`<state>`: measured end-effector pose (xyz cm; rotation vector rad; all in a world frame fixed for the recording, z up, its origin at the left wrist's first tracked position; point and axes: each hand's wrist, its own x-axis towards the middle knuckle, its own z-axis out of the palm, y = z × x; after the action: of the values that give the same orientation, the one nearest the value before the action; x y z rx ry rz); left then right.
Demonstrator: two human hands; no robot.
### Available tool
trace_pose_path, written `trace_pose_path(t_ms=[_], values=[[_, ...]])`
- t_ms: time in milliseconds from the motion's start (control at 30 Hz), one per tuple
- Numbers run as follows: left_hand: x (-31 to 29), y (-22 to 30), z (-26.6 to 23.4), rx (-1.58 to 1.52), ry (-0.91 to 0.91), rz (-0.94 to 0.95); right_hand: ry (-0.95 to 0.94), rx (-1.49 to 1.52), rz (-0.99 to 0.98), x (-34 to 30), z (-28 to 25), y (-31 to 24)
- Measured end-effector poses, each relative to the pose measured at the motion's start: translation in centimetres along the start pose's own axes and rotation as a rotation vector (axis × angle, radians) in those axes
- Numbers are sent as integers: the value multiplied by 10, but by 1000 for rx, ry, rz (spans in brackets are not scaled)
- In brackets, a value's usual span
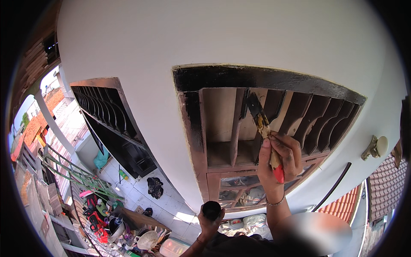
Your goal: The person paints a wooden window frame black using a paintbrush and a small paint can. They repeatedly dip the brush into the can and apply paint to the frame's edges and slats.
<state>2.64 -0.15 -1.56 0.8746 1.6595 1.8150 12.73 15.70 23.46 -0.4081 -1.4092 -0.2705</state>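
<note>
- Head view, right side: the right hand (280,158), its grip clamped on the handle of a paintbrush (262,124), is raised in front of the window frame (257,77). The dark bristles point up and left across the slats (295,111); whether they touch the wood cannot be told.
- Head view, near edge: the left hand (205,227) is lower and to the left, its grip closed around a dark round container (211,204) with its mouth toward the camera. The contents are too dark to make out.
- The step in hand looks like coating the slats in black: the top rail and the upper part of the left post are black, while the post lower down and most slats to the right look brown.
- The next move seems to call for laying the bristles along a brown slat face, keeping black off the white wall (132,47) and the glass panes (246,197) below.
- The container likely needs to stay level and near, ready for reloading the brush.
</note>
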Motion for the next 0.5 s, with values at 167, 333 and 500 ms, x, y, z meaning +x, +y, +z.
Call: trace_pose_path(t_ms=[167, 333, 500], values=[[-2, -2, 2, -6, -2, 8, -121, -20, 3, -4, 21, 9], [-3, 10, 4, -2, 59, 47, -127, -109, -96, -26, 6, -4], [-6, -4, 1, 39, 45, 63, -152, -211, -162, 4, 21, -8]])
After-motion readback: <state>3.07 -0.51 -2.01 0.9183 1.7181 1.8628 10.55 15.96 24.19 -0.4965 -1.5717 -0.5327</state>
